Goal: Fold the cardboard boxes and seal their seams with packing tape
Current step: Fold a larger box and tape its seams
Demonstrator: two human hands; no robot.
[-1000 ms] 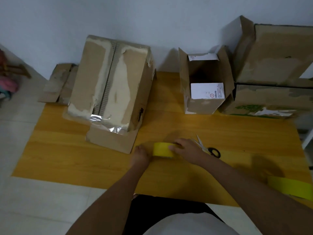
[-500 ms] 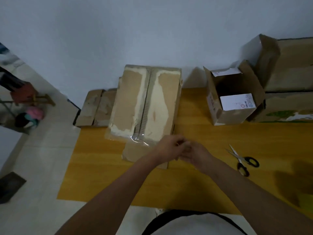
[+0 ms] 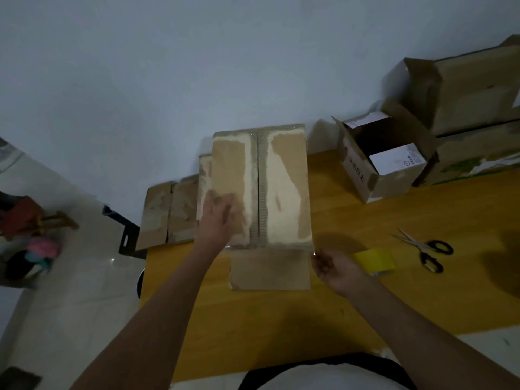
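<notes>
A tall cardboard box point(image 3: 284, 192) stands on the yellow table point(image 3: 253, 319), its two top flaps folded together with the seam down the middle. One flap point(image 3: 270, 271) lies flat toward me. My left hand point(image 3: 218, 218) presses flat on the left top flap. My right hand point(image 3: 334, 267) is at the box's near right corner, fingers curled, holding a yellow packing tape roll point(image 3: 375, 261). A thin shiny strip of tape seems to run along the box's front edge; I cannot see it clearly.
Black-handled scissors point(image 3: 427, 250) lie right of the roll. An open small box point(image 3: 385, 164) and larger boxes point(image 3: 478, 108) stand at the back right. Flattened cardboard point(image 3: 168, 209) lies left of the tall box, at the table's left edge. The floor is on the left.
My hands have separated: the left has moved up onto the box top, the right has moved to the box's right corner with the tape roll. The view has shifted left.
</notes>
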